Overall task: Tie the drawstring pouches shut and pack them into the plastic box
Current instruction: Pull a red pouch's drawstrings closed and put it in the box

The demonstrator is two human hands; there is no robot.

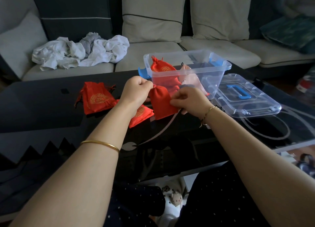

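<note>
A plain red drawstring pouch (162, 102) hangs between my hands above the black table. My left hand (136, 90) pinches its gathered neck and cord at the top. At the pouch's right side, my right hand (189, 99) pinches the fabric edge. A stack of red pouches with gold emblems (96, 99) lies on the table to the left, and one more red pouch (140, 116) lies under my left wrist. The clear plastic box (211, 70) stands behind my hands with a red pouch (162, 68) and a pink pouch (190, 77) inside.
The box's clear lid (255, 104) with a blue handle lies flat to the right of the box. The black glass table (42, 107) has bare surface at the left. A sofa with crumpled white cloth (80, 51) runs along the far side.
</note>
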